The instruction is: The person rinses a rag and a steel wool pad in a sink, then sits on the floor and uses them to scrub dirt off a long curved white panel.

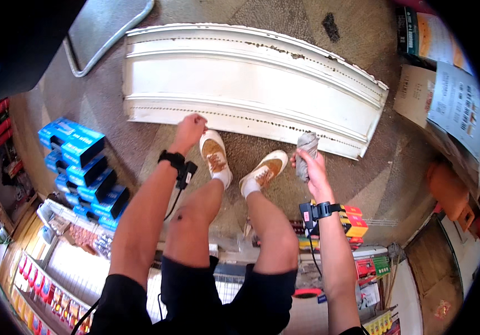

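A long white metal panel [254, 84], with ridges, rows of small holes and chipped rusty patches, lies on the floor beyond my feet. My left hand [191, 129] is over the panel's near edge, left of centre, fingers curled; whether it touches the metal or holds anything is unclear. My right hand [313, 164] is wrapped round a crumpled grey cloth [305, 144] beside the panel's near right edge. Both wrists carry black straps with small devices and cables. My two white-and-tan shoes stand on the floor between my hands.
Stacked blue boxes [86, 167] sit left. Cardboard [454, 103] and an orange object [446, 192] are at the right. A pale bent tube [83, 67] lies at upper left. Shelving with hanging goods [42, 282] and yellow-red boxes [353, 220] line the lower part of the view.
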Demonstrator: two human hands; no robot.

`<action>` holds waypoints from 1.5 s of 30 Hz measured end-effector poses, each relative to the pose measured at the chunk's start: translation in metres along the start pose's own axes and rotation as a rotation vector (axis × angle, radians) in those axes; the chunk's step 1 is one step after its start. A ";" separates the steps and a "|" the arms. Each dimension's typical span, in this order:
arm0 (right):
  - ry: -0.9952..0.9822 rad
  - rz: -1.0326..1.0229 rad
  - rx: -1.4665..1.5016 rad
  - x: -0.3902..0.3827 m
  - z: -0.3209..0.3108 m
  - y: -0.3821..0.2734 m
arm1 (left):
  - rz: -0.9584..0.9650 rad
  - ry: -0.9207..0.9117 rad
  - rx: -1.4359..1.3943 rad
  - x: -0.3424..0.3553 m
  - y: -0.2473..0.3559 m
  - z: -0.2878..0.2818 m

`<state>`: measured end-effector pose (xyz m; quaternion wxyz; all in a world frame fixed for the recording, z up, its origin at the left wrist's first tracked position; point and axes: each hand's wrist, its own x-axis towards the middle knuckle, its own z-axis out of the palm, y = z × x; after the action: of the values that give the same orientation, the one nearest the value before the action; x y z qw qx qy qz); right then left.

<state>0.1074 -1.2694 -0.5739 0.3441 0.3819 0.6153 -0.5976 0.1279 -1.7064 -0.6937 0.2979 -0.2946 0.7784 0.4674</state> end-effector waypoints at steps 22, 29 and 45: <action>-0.260 -0.620 0.786 0.320 -0.033 -0.149 | 0.317 -0.032 -1.300 0.286 0.159 -0.013; -0.213 -0.505 0.878 0.340 -0.054 -0.165 | 0.244 -0.088 -1.489 0.292 0.152 -0.015; -0.104 -0.833 0.408 0.137 -0.094 -0.197 | 0.408 -0.246 -1.737 0.136 0.175 -0.048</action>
<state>-0.1272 -1.1662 -0.5969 0.0231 0.1316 0.5683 -0.8119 -0.0984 -1.7061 -0.6794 -0.0371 -0.2200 0.1507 0.9631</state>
